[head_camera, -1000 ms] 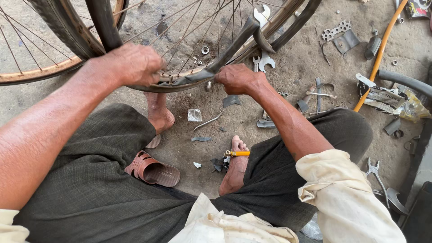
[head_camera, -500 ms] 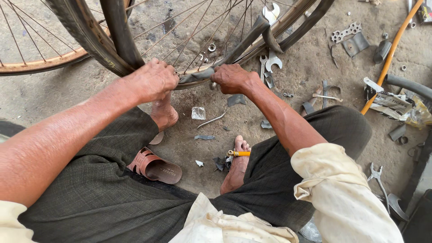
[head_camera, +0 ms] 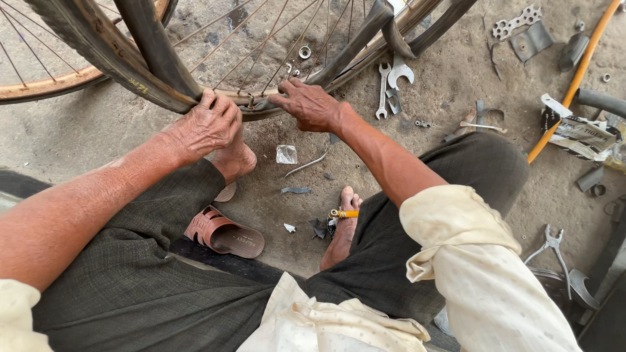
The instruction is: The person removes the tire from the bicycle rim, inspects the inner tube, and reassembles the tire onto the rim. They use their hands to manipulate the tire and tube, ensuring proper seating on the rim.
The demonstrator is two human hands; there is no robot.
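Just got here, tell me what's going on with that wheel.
A person sits on the ground working on a bicycle wheel. The left hand grips the tyre against the rim, and the right hand presses on the rim beside it. Spanners, pliers and a sandal lie on the dirt.

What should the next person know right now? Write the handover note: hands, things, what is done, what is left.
Left hand: gripping the tyre and inner tube against the wheel rim.
Right hand: fingers pressing on the rim and tube beside the left hand.
Things: spanners on the ground beyond the right hand; pliers at the right; a sandal by the left foot.
Done: where the hands are, the tube lies in at the rim.
Left: farther right, a loop of tube hangs off the rim.
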